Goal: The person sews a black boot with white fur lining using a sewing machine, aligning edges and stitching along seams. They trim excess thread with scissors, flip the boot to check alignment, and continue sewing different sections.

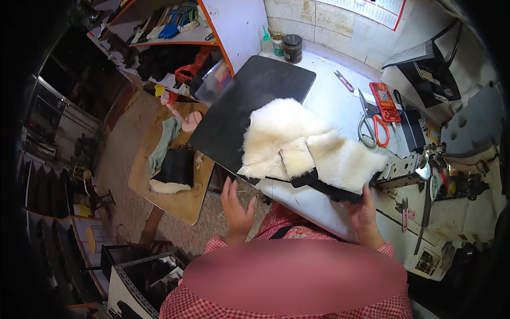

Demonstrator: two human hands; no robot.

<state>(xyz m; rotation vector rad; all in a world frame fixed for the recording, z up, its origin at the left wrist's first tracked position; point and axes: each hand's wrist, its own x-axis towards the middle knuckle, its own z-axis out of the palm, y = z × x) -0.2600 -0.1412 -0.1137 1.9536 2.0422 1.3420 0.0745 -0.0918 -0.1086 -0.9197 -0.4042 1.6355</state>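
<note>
A cream-white fleece piece with black edging lies fur side up, partly on a black board and partly on the white table. A small square fleece patch shows near its middle. My right hand is at its near right corner, fingers and thumb about the black edge; the grip is partly hidden. My left hand is raised off the table's near left edge, fingers spread, holding nothing.
The black board covers the white table's left part. Scissors, small snips and a red flat packet lie beyond the fleece. A sewing machine stands right. A wooden stool-like table holds cloth at left.
</note>
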